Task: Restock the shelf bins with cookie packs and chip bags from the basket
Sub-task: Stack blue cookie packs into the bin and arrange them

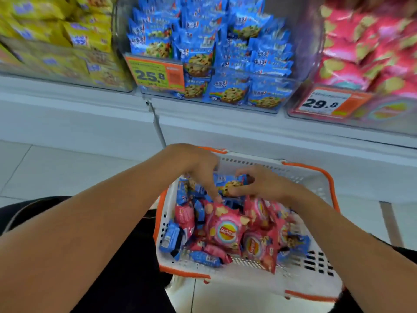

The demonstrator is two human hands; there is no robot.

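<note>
Fingers of the right hand (259, 185) curl round a blue cookie pack (230, 182); left hand (198, 168) fingers reach down, spread, into the basket (311, 177).

**Prices and a brand**

An orange-and-yellow price tag (155, 74) on the clear bin of blue cookie packs (204, 64) reads "25.8". A second tag (325, 102) — on the bin of pink chip bags — reads "29.8". A pink chip bag (226, 231) in the basket bears the Lay's logo — its other print is unreadable.
</note>
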